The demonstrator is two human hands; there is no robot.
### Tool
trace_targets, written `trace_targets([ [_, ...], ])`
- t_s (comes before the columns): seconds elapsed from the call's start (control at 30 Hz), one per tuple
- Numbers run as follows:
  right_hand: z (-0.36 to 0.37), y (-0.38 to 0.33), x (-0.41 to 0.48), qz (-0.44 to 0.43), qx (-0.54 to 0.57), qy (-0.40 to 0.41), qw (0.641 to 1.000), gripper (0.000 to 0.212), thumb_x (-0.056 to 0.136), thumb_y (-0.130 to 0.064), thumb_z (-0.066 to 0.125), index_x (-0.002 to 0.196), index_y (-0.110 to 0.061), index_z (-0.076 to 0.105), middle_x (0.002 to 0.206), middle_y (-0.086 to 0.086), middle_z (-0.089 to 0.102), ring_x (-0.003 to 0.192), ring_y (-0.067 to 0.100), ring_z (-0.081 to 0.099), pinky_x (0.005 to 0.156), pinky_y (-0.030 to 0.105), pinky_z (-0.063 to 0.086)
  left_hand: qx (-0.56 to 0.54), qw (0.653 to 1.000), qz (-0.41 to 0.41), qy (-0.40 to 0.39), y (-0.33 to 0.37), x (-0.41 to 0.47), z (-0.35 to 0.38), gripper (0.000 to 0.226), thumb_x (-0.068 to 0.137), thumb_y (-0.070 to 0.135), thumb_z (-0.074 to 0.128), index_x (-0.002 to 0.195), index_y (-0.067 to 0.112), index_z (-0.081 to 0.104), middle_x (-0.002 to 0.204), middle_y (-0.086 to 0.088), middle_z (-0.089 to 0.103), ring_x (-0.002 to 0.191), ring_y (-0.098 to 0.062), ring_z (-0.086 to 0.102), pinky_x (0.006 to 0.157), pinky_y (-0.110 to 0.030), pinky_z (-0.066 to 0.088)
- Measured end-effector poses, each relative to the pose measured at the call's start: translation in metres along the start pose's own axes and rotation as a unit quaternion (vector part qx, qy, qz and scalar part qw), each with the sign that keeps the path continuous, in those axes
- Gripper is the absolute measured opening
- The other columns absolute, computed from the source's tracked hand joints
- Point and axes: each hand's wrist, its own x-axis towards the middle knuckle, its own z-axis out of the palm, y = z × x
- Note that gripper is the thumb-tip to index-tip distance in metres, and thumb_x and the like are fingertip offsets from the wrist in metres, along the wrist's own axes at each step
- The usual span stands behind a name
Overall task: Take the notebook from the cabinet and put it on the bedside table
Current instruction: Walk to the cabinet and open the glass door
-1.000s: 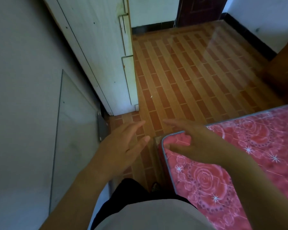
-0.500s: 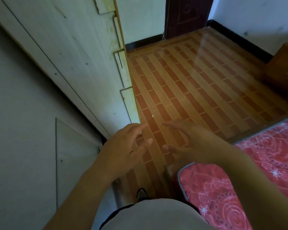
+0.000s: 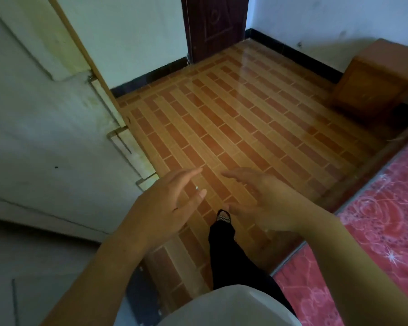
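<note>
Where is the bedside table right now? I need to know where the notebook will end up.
In the head view, the wooden bedside table stands far right against the white wall, beyond the red-patterned mattress.

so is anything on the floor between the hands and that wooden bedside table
Nothing visible. The tiled floor between both open, empty hands, left hand and right hand, and the bedside table in the far right corner is bare. The bed only borders the right side. No notebook is in view.
</note>
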Motion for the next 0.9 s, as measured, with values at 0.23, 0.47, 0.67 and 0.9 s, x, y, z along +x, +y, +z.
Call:
trace_targets([
  [0.23,-0.088,0.058,0.141,0.011,-0.04,0.01,0.999,0.066,0.08,-0.053,0.06,0.138,-0.038,0.032,0.143,-0.017,0.038,0.121,-0.006,0.035,0.091,0.009,0.025,0.027,1.0,0.004,0.005,-0.016,0.181,-0.033,0.056,0.086,0.062,0.034,0.137,0.039,0.033,0.143,0.017,0.036,0.128,-0.001,0.035,0.101,-0.03,0.036],
  [0.47,-0.181,0.103,0.26,0.01,-0.084,0.0,0.996,0.068,0.08,-0.062,0.052,0.139,-0.04,0.027,0.146,-0.013,0.035,0.129,0.006,0.036,0.097,0.02,0.026,-0.004,1.0,-0.022,0.007,-0.018,0.322,-0.072,0.05,0.089,0.058,0.037,0.136,0.044,0.032,0.144,0.02,0.034,0.128,0.001,0.031,0.104,-0.03,0.031],
  [0.67,-0.218,0.114,0.37,-0.027,-0.09,-0.032,0.995,0.067,0.079,-0.064,0.053,0.137,-0.041,0.028,0.144,-0.014,0.038,0.126,0.006,0.038,0.095,0.021,0.027,-0.002,0.998,-0.05,0.047,-0.047,0.403,-0.11,0.052,0.089,0.055,0.038,0.138,0.038,0.032,0.145,0.016,0.035,0.118,0.008,0.028,0.094,-0.022,0.028],
  [0.9,-0.258,0.115,0.525,-0.079,-0.092,-0.041,0.992,0.067,0.079,-0.057,0.057,0.138,-0.041,0.028,0.146,-0.013,0.034,0.13,0.008,0.035,0.1,0.027,0.029,0.01,0.99,-0.086,0.112,-0.11,0.506,-0.177,0.06,0.083,0.065,0.033,0.137,0.039,0.032,0.143,0.016,0.036,0.126,-0.004,0.037,0.099,-0.037,0.041],
])
